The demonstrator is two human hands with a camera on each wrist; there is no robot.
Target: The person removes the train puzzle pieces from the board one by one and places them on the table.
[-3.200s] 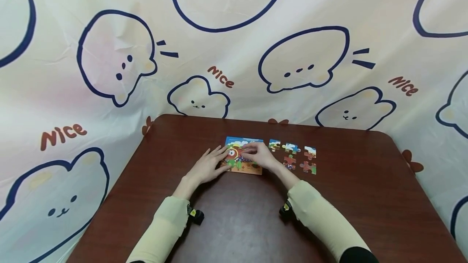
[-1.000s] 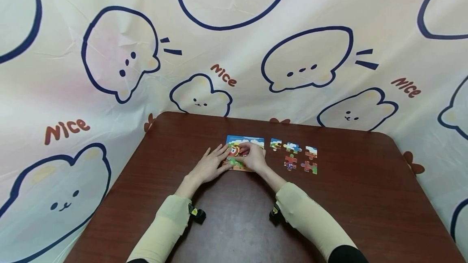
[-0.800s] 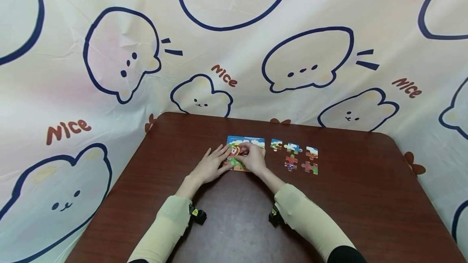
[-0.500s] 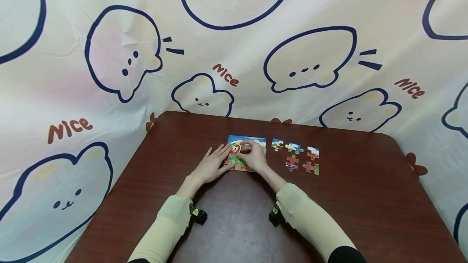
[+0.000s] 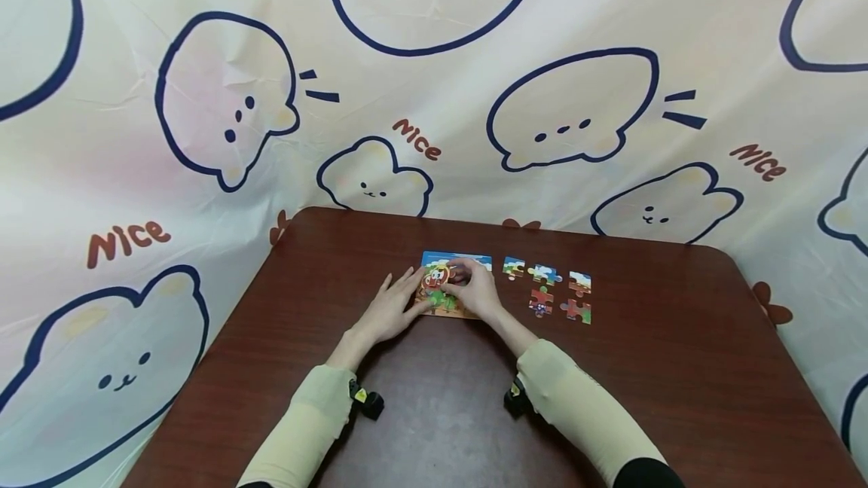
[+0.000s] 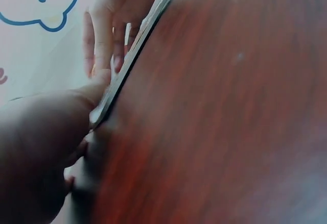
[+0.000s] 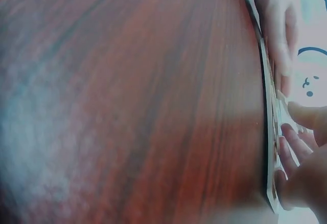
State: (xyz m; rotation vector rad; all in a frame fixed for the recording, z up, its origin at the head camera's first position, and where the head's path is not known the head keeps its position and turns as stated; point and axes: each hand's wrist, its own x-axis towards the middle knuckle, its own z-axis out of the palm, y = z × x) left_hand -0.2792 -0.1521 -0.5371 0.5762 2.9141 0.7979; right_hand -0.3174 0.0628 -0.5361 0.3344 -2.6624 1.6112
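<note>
Lying flat on the far part of the bench (image 5: 441,413), a colorful picture puzzle (image 5: 464,256) shows blue sky along its top, a round orange-red animal face and green shapes below. The right hand (image 5: 477,292) reaches over its middle, thumb and fingers close together in a narrow grip that seems to pinch a puzzle piece (image 7: 286,114); the fingers hide most of that piece. The left hand (image 5: 388,310) rests along the puzzle's left edge, fingers spread and straight, holding nothing.

Just to the right of the puzzle lie five loose pieces (image 5: 540,301): three in an uneven row, blue and white at the top, and two mostly red ones nearer the person. Both arms wear pale yellow-green sleeves (image 5: 583,405), with a small black device at each wrist. Behind the bench hangs a pale cloth (image 5: 380,96) printed with dark-blue animal outlines and the word "Nice".
</note>
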